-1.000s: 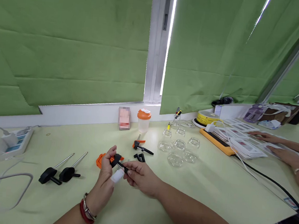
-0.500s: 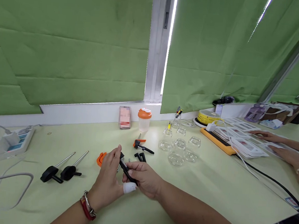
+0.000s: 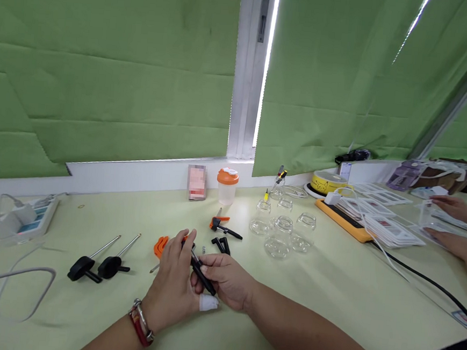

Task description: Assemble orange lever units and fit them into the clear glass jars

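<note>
My right hand grips a black crank handle between thumb and fingers; a shiny metal section shows near its upper end. My left hand, its thumb wrapped in white, has its fingers curled about that upper end, which they partly hide. Behind the left fingers lie orange clip-like parts. Small black L-shaped pieces rest just beyond my right hand. Farther back is a black and orange part with a handle. Two black cranks with metal rods lie to the left.
Several clear glass jars stand right of centre, one holding screwdrivers. An orange-lidded cup is by the wall. Power strips and a cable lie left. On the right, another person's hands are near papers and an orange-edged power strip.
My left fingers have closed in over the handle's upper end, and its thumb has shifted slightly right and down. The other person's far hand has lifted a clear item. The view has moved slightly.
</note>
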`<state>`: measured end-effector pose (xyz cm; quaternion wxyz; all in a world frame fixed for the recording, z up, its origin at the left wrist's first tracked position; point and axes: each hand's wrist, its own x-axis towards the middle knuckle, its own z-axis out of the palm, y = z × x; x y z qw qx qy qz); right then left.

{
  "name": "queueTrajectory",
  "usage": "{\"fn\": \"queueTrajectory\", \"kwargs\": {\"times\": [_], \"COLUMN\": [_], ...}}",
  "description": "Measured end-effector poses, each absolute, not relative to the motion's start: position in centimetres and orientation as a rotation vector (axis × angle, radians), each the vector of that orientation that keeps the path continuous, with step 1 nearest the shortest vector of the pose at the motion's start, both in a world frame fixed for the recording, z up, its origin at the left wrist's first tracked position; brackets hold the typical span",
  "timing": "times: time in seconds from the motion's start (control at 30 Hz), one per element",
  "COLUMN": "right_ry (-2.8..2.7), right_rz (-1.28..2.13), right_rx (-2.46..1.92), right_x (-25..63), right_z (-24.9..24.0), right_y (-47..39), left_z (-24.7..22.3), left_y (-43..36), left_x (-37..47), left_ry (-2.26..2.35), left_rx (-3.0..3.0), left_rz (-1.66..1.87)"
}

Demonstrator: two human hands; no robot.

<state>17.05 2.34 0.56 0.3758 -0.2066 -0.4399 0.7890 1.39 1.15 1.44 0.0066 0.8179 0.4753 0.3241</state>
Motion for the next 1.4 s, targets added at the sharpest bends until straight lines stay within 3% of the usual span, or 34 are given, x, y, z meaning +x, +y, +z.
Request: {"fn": "queueTrajectory", "kwargs": {"times": [1.03,1.4], "right_ry": [-1.075,-1.302], "right_rz": [2.045,1.964], "right_rx": [-0.626,-0.692], "right_x": [16.8,17.4], "right_z": [0.7,0.9], "right_y": [2.1,2.9], "left_z": [2.0,2.8], "left_y": [0.0,0.0], "left_x": [2.1,1.6], "left_ry": [1.489,1.466], "left_rx": [2.279,2.088], "left_rz": [1.073,1.009]}}
